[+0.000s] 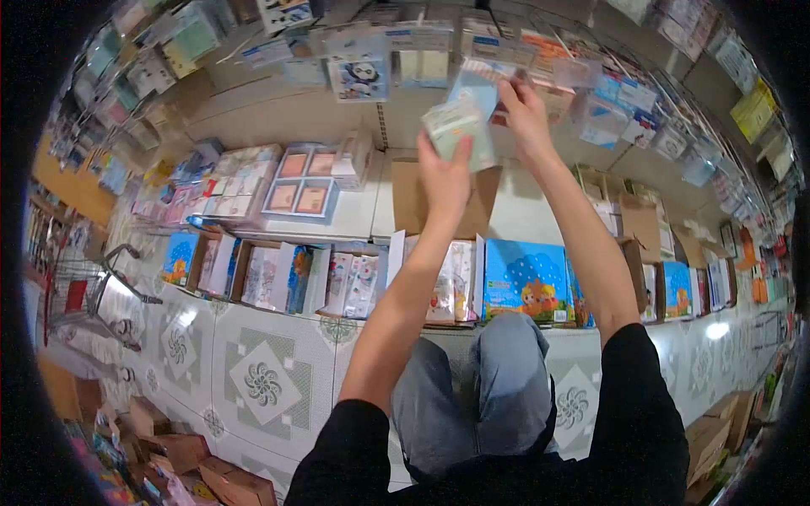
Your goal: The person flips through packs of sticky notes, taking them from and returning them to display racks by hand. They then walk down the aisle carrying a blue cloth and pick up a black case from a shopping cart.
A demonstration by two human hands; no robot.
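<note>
My left hand (447, 173) grips a stack of pale green packs (460, 131) in clear wrapping, thumb across the front. Just right of it and higher, my right hand (525, 110) has its fingers closed at the edge of a light blue packet (479, 87) near the hanging display. The blue packet partly sits behind the green stack. Below my hands an open brown cardboard box (407, 198) stands on the white shelf.
Packets (360, 78) hang on hooks across the top. Boxes with pink items (297, 181) sit on the shelf at left. Blue printed boxes (525, 274) and open cartons line the floor edge before my knees. A shopping cart (80, 295) stands far left.
</note>
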